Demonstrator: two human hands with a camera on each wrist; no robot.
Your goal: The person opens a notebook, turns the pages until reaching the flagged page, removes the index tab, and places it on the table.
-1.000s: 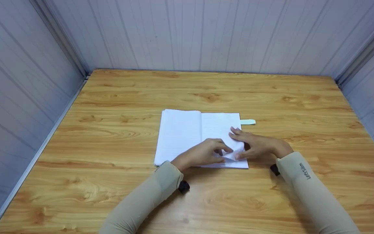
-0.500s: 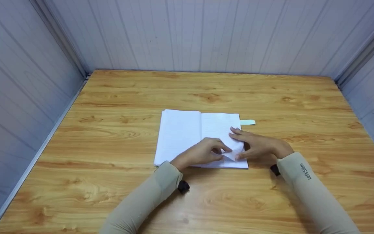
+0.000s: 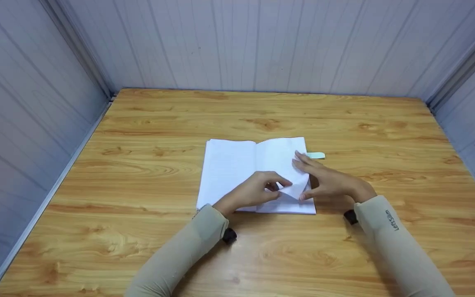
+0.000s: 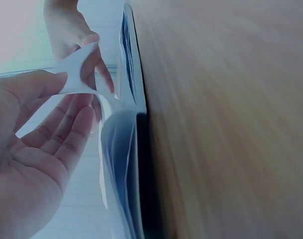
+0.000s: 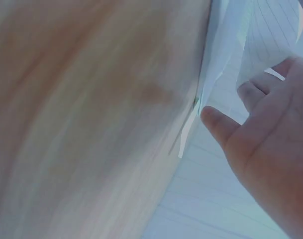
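An open notebook point(image 3: 229, 173) with white ruled pages lies on the wooden table. Its right-hand page point(image 3: 281, 154) is lifted and bent near the lower corner. My left hand point(image 3: 256, 190) pinches the page's lower edge between thumb and fingers; in the left wrist view the page point(image 4: 76, 67) runs from that thumb to the other hand. At the right edge, my right hand point(image 3: 328, 179) holds the page, its thumb at the corner and its fingers spread higher up. A pale green tab point(image 3: 316, 155) sticks out from the notebook's right side.
The wooden table point(image 3: 138, 231) extends around the notebook. White panelled walls point(image 3: 237, 45) stand behind it and along both sides. A dark band piece point(image 3: 229, 236) shows at the left wrist and another point(image 3: 350, 217) at the right.
The right-hand page has risen off the sheets below, its top edge now curved upward. Both hands have moved slightly up and away from the notebook's front edge, keeping hold of the page.
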